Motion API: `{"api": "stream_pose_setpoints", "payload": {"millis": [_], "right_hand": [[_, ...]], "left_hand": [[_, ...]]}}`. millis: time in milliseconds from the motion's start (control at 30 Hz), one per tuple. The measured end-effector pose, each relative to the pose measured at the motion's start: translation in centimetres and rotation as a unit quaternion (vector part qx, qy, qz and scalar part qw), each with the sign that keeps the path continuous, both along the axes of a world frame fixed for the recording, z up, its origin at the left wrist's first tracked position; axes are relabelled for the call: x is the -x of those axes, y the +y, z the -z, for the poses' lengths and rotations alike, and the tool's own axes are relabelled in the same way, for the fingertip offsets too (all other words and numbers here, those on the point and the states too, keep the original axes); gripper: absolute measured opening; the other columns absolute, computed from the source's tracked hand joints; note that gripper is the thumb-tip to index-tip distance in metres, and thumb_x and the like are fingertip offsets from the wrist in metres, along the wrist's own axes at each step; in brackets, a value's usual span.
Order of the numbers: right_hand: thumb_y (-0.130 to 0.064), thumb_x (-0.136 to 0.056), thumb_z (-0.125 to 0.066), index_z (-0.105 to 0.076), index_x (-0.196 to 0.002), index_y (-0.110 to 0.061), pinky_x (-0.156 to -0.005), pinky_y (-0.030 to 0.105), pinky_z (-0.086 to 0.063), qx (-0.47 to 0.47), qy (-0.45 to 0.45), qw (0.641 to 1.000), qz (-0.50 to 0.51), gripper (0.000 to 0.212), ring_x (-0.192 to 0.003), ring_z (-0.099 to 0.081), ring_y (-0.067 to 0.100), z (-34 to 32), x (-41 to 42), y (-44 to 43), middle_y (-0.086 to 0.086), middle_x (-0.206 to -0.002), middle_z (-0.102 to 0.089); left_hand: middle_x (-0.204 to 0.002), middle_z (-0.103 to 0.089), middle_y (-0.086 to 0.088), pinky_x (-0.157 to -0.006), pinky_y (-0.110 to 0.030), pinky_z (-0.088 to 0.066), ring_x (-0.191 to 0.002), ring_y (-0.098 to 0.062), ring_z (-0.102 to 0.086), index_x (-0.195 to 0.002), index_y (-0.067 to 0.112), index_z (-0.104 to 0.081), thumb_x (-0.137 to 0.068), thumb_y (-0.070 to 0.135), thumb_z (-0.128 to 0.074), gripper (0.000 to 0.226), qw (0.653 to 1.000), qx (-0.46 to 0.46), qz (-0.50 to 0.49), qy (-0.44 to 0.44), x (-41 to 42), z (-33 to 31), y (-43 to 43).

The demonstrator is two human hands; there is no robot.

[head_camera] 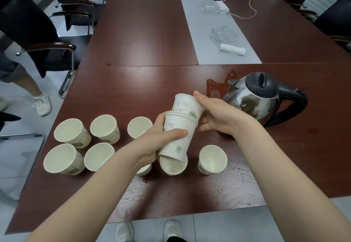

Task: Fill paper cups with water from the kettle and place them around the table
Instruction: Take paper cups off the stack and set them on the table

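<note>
Nearest the edge of the counter (133, 90), eight loose cups (63, 159) stand mouth-up and look dry, so I judge pouring and handing round are both still to do. Above them the left hand (161, 139) has its fingers wrapped round a stack (177, 141) tilted up and away, mouths uppermost; the right hand (218, 114) grips the top cup (185, 105), half drawn out. Beyond, the kettle (256, 97) stands upright, untouched, spout leftward.
</note>
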State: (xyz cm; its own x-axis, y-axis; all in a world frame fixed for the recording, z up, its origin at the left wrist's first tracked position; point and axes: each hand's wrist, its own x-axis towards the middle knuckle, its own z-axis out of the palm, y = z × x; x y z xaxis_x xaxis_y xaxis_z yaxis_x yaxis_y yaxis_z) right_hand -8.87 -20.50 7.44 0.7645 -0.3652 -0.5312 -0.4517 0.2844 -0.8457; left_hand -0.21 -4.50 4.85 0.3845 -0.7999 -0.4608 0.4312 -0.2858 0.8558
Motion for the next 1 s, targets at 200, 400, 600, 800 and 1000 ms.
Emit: {"api": "stream_pose_setpoints", "payload": {"millis": [200,400,600,800,1000], "right_hand": [[-0.044,-0.092,-0.055,-0.063,-0.097,-0.013,-0.093,0.054,-0.05,0.033,-0.052,0.992,0.106,0.032,-0.105,-0.064,0.028,-0.1,-0.8,-0.9,0.007,-0.099,-0.067],[-0.045,-0.089,-0.06,-0.063,-0.101,-0.016,-0.088,0.048,-0.054,0.073,-0.066,0.977,0.191,0.032,-0.107,-0.063,0.022,1.7,-1.7,-2.1,0.005,-0.11,-0.066],[-0.036,-0.082,-0.072,-0.051,-0.131,-0.015,-0.09,0.042,-0.054,0.196,0.018,0.979,0.058,0.057,-0.111,-0.06,0.02,6.4,-2.2,-0.6,0.004,-0.125,-0.059],[-0.035,-0.074,-0.08,-0.042,-0.14,-0.015,-0.102,0.031,-0.037,0.356,0.032,0.929,-0.1,0.079,-0.127,-0.046,0.02,8.5,-3.2,1.0,0.002,-0.139,-0.049],[-0.037,-0.075,-0.079,-0.034,-0.146,-0.018,-0.103,0.028,-0.031,0.374,0.062,0.912,-0.16,0.087,-0.134,-0.039,0.02,9.6,-3.4,1.2,0.0,-0.149,-0.04]], "left_hand": [[-0.106,-0.064,-0.006,-0.065,-0.034,-0.055,-0.08,-0.02,-0.067,-0.126,0.027,-0.043,-0.058,0.021,-0.073,0.074,1.0,-0.021,-0.023,0.0,-0.9,0.4,0.9],[-0.116,-0.061,-0.017,-0.064,-0.04,-0.056,-0.085,-0.031,-0.065,-0.122,0.02,-0.043,-0.061,0.017,-0.077,0.07,0.991,-0.028,-0.127,0.021,-2.8,0.7,2.7],[-0.124,-0.056,-0.027,-0.082,-0.062,-0.05,-0.089,-0.036,-0.061,-0.128,0.015,-0.043,-0.045,0.028,-0.083,0.093,0.98,0.009,-0.191,0.053,-4.2,0.8,4.0],[-0.121,-0.06,-0.021,-0.08,-0.055,-0.052,-0.092,-0.034,-0.061,-0.129,0.015,-0.043,-0.058,0.023,-0.076,0.079,0.978,0.01,-0.204,0.053,-4.1,1.2,4.4],[-0.129,-0.053,-0.027,-0.076,-0.05,-0.054,-0.092,-0.036,-0.06,-0.131,0.013,-0.043,-0.051,0.028,-0.082,0.09,0.976,0.019,-0.2,0.079,-3.7,1.6,4.4]]}}
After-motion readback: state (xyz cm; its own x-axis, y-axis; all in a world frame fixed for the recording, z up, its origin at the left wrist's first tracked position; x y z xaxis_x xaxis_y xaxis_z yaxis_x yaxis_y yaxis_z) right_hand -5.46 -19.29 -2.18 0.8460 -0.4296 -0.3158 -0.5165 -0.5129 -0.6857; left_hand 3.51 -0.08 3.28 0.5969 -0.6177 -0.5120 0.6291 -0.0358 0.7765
